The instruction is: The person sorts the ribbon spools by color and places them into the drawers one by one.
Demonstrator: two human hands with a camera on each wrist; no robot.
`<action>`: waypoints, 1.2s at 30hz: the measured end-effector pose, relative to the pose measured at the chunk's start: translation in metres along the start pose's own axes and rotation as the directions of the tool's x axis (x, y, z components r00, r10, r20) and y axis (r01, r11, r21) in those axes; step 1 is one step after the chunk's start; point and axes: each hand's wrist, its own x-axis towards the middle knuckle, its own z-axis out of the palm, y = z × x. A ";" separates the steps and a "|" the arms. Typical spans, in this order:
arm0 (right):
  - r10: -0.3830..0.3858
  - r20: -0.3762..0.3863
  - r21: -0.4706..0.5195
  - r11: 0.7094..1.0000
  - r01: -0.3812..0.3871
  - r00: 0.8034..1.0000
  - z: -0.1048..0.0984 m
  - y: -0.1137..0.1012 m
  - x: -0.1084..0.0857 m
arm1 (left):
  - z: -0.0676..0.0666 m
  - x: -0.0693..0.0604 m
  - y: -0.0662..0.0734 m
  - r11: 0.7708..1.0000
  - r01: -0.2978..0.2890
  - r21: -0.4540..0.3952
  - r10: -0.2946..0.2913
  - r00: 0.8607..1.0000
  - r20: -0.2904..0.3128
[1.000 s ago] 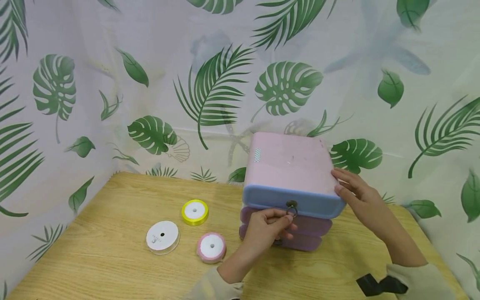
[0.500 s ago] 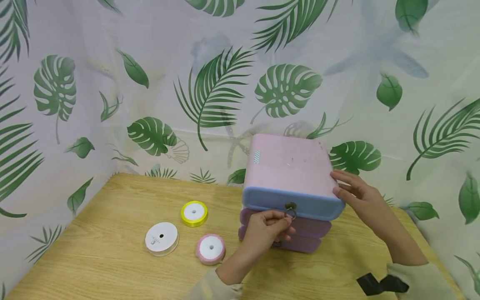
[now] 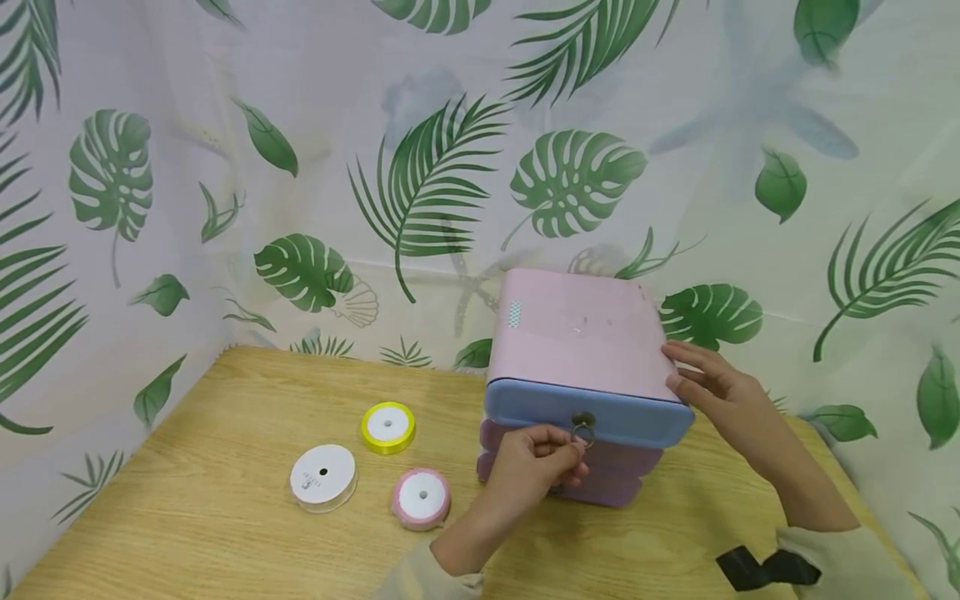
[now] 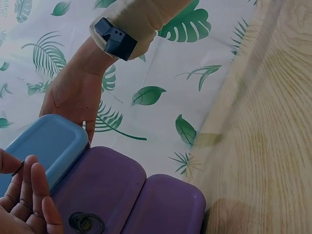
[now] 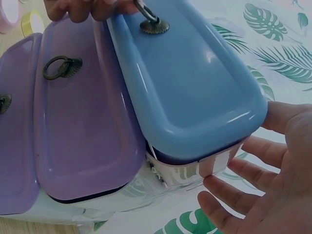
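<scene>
A small drawer cabinet with a pink top [image 3: 577,333] stands on the table in the head view. Its top drawer has a blue front [image 3: 626,422] that sits slightly forward of the body, with a thin dark gap behind it. My left hand [image 3: 528,471] pinches the metal ring pull [image 3: 583,434] on that front between thumb and fingers. Against the cabinet's right side rests my right hand [image 3: 727,408], fingers spread and fairly straight; the right wrist view shows its fingertips on the side wall. Below are purple drawer fronts [image 5: 87,117] with their own ring pulls [image 5: 61,68].
Left of the cabinet, three ribbon spools lie flat on the wooden table [image 3: 225,533]: a yellow one [image 3: 388,427], a pink one [image 3: 422,498] and a white one [image 3: 324,477]. A leaf-print cloth [image 3: 300,167] hangs behind the table.
The blue drawer front has come slightly toward me and down in view, opening a thin gap behind the top's edge. My left hand moved with the ring; the right hand stayed put.
</scene>
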 end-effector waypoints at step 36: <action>0.017 -0.017 -0.066 0.998 -0.018 1.000 0.006 0.001 -0.004 | -0.006 -0.062 -0.013 0.996 0.014 0.086 -0.026 0.989 0.144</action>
